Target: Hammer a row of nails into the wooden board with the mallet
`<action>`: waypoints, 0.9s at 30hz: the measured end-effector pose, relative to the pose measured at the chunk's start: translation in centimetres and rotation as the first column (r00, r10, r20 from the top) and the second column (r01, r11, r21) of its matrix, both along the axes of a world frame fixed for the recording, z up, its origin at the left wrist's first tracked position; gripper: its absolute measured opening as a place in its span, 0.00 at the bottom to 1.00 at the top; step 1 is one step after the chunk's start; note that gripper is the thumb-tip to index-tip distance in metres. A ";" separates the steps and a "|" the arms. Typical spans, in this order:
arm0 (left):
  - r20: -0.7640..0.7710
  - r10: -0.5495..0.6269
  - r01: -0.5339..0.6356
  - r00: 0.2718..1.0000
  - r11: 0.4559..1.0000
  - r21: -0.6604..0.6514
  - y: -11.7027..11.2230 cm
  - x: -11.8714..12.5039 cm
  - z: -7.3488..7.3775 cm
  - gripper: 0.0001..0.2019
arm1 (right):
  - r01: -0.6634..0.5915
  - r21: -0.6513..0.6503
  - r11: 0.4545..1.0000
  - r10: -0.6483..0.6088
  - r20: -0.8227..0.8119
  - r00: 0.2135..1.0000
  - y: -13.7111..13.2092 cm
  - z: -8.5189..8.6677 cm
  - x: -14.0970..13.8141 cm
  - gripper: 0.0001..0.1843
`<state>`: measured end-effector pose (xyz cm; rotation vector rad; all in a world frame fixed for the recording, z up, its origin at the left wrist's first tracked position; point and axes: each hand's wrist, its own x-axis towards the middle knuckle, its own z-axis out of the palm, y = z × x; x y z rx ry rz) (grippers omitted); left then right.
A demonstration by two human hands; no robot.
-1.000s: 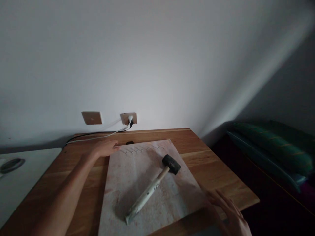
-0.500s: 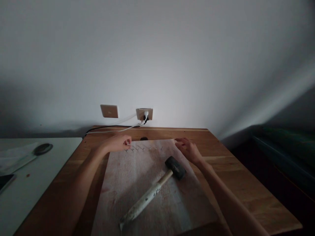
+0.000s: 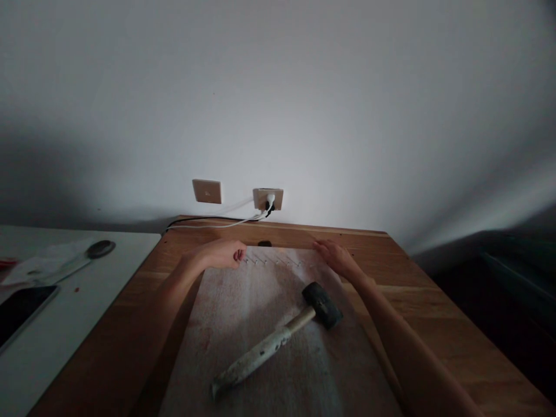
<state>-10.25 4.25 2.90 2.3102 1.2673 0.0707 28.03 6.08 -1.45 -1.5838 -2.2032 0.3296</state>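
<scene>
A: Clock centred on the board, 12 toward the wall. Fingers first?

B: Left hand [image 3: 221, 253] at 11, on the board's far corner. Fingers curled inward; cannot tell whether they grasp the edge or anything else.

A: Right hand [image 3: 336, 258]?

B: At 1, on the opposite far corner. Fingers bent over the edge; grip cannot be confirmed.

A: Between the hands?

B: A row of nails [image 3: 266, 263] along the 12 o'clock edge, the left end just beside the left fingers. Upright or lying: cannot tell.

A: And the board [image 3: 238, 304] itself?

B: Flat on the wooden table [image 3: 417, 304]. Mallet [image 3: 278, 339] lies on it, clear of both hands: black head at 2, worn handle pointing to 8.

A: Farther out?

B: Wall socket [image 3: 262, 200] at 12, plug and cables attached. White table [image 3: 102, 295] at 9, bearing a phone [image 3: 26, 311].
</scene>
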 end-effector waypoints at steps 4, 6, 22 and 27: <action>-0.066 0.008 -0.005 0.998 0.999 0.045 -0.4 0.5 0.3 0.10 | -0.072 -0.055 0.996 0.070 -0.047 0.996 0.7 2.3 -0.3 0.18; -0.096 0.017 -0.012 0.995 0.998 0.060 -0.7 0.7 0.5 0.11 | -0.151 -0.108 0.983 0.144 -0.064 0.987 0.3 3.2 -0.6 0.16; -0.158 0.008 0.010 0.987 0.993 0.116 -1.1 1.2 1.3 0.12 | -0.244 -0.283 0.928 0.292 0.143 0.946 -2.1 4.1 -2.6 0.14; -0.178 -0.003 0.023 0.984 0.994 0.111 -1.0 0.9 1.4 0.11 | -0.241 -0.308 0.920 0.303 0.172 0.938 -2.2 4.3 -2.9 0.16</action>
